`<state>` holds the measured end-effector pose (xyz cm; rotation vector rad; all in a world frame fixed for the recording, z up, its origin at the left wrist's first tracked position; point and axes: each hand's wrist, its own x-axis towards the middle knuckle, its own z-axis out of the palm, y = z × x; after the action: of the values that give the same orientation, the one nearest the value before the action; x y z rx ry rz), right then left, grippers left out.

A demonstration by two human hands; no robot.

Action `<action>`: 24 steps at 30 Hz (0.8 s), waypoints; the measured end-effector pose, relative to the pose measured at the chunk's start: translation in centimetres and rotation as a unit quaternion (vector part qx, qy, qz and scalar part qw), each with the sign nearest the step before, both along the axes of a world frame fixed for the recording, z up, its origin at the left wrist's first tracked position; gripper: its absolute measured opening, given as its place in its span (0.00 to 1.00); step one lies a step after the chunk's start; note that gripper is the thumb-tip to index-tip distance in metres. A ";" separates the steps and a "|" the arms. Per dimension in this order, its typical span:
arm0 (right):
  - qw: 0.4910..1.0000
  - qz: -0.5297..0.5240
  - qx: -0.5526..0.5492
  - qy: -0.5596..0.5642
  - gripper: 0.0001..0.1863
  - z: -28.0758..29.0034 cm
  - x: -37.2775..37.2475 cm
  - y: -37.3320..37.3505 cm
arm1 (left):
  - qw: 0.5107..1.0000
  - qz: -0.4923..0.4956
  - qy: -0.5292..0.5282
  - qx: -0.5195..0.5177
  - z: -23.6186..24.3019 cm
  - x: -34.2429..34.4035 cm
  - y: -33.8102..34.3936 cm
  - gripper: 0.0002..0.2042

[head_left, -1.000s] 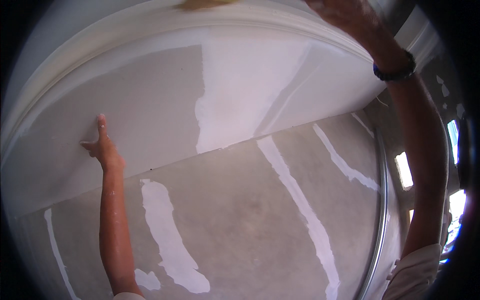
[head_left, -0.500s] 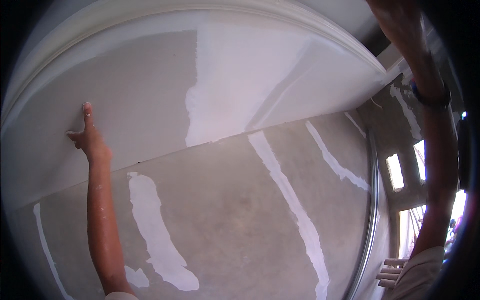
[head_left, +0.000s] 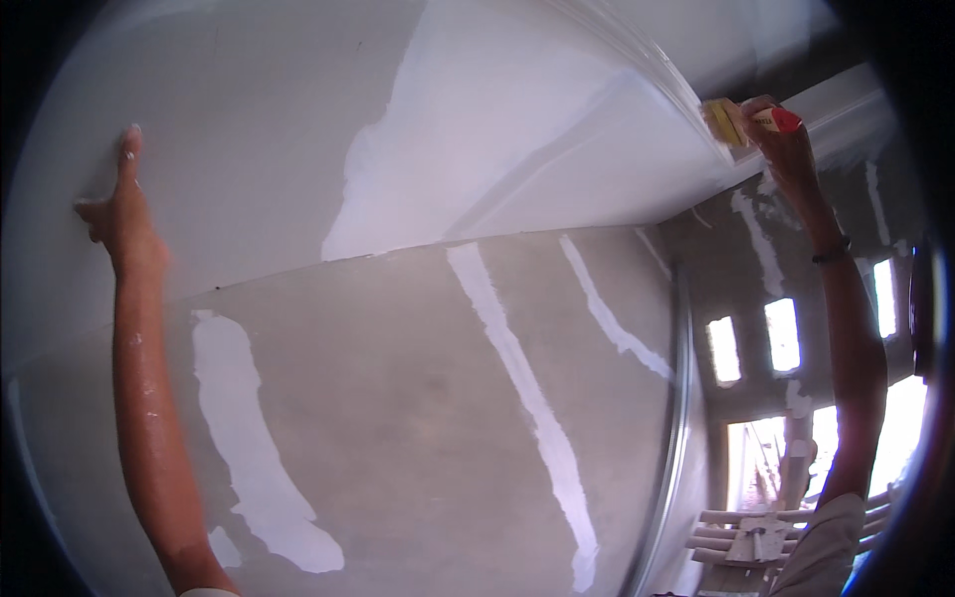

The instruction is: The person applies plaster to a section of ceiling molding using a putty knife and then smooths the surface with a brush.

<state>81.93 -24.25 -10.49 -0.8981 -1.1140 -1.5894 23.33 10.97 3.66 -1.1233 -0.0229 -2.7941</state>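
My left hand (head_left: pixel 125 214) is raised against the grey, partly white-coated ceiling panel (head_left: pixel 239 129). One finger points up and another reaches sideways; the hand looks to be holding nothing, and white smears mark its fingers and forearm. High on the right, my right hand (head_left: pixel 786 154) grips a paintbrush (head_left: pixel 724 121) with yellowish bristles and a red-ended handle. Those bristles are at the white ceiling moulding (head_left: pixel 671 80), near its corner end; the exact contact is hard to make out.
Below the panel stands a grey wall (head_left: pixel 398 398) with several white filler strips (head_left: pixel 522 388). A metal pipe (head_left: pixel 676 428) runs up the wall's right end. Beyond it are small window openings (head_left: pixel 783 333), a bright doorway and wooden slats (head_left: pixel 716 542) with a pale block on them.
The view has turned right, so the panel and wall shift left in it. My right hand, earlier cut off at the top edge, now shows with the brush. My left hand remains on the panel.
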 end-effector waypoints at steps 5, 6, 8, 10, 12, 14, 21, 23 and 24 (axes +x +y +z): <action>0.836 -0.516 0.097 -0.158 0.17 2.2 -6.5 -0.5 | 0.999 0.052 -0.014 0.001 0.4 0.0 1.0 0.57; 0.781 -0.591 0.099 -0.178 0.17 2.9 -7.6 -0.8 | 0.998 0.058 -0.014 0.004 0.5 0.1 1.0 0.56; 0.757 -0.633 0.071 -0.145 0.14 4.1 -9.6 -0.1 | 0.997 0.072 -0.015 0.003 0.8 0.3 1.4 0.55; 0.866 -0.498 0.053 -0.008 0.16 5.0 -11.9 1.5 | 0.997 0.077 -0.015 0.001 0.8 0.4 1.8 0.54; 0.901 -0.425 0.073 0.038 0.19 5.4 -13.3 1.9 | 0.997 0.077 -0.016 0.004 1.1 0.9 1.9 0.52; 0.896 -0.429 0.116 -0.014 0.23 5.7 -14.1 1.9 | 0.997 0.069 -0.015 0.007 1.4 1.5 1.9 0.51; 0.944 -0.323 0.061 0.038 0.15 6.0 -20.9 3.8 | 0.996 0.078 -0.031 0.004 0.7 0.9 1.9 0.47; 0.945 -0.318 0.055 0.058 0.14 5.9 -21.0 3.9 | 0.996 0.080 -0.032 0.005 0.5 0.8 1.8 0.46; 0.943 -0.324 0.066 0.041 0.14 5.9 -20.7 4.0 | 0.996 0.081 -0.032 0.004 0.4 0.8 1.7 0.45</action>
<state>61.21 -20.28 -4.55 -1.3110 -0.6654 -2.0999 24.16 12.64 4.11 -0.9809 -0.1040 -2.6820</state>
